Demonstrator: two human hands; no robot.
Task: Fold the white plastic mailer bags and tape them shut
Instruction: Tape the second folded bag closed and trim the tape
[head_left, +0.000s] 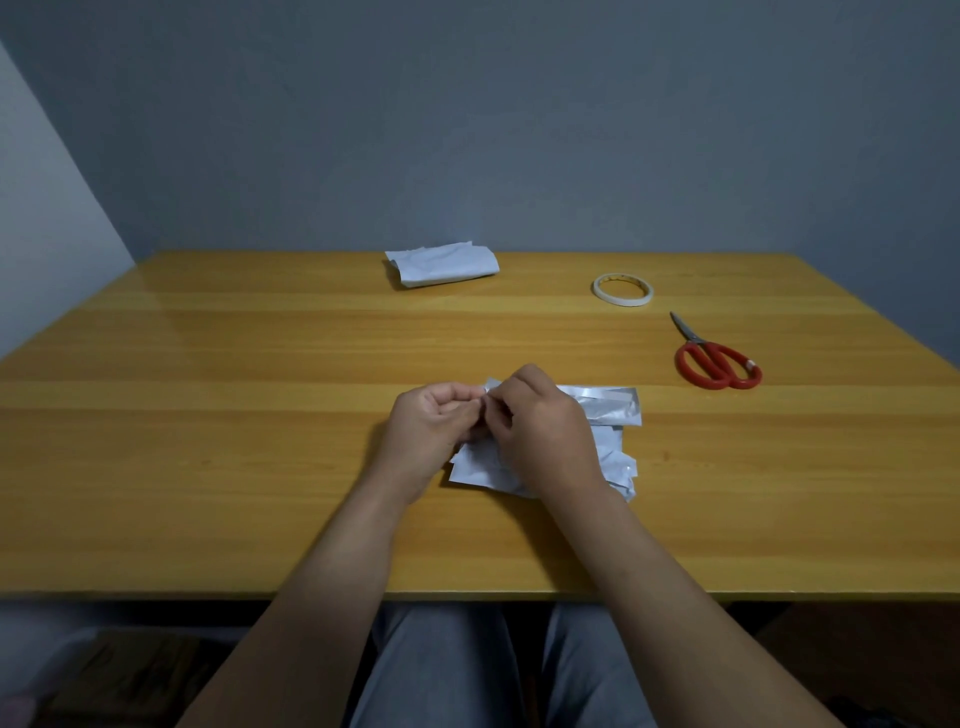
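Mailer bag (608, 410) lay crumpled near the front middle of the table (208, 415), contents not visible. Left hand (431, 431) and right hand (540, 431) both had fingers curled, pinching its far-left corner. Folded mailer (441, 265) sat at the far edge. Tape roll (623, 290) and scissors (717, 361) lay to the right, untouched.

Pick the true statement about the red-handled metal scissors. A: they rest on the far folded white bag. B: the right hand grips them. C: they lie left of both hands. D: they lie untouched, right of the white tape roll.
D: the red-handled metal scissors lie alone on the yellow wooden table, right of the white tape roll, with nothing touching them.
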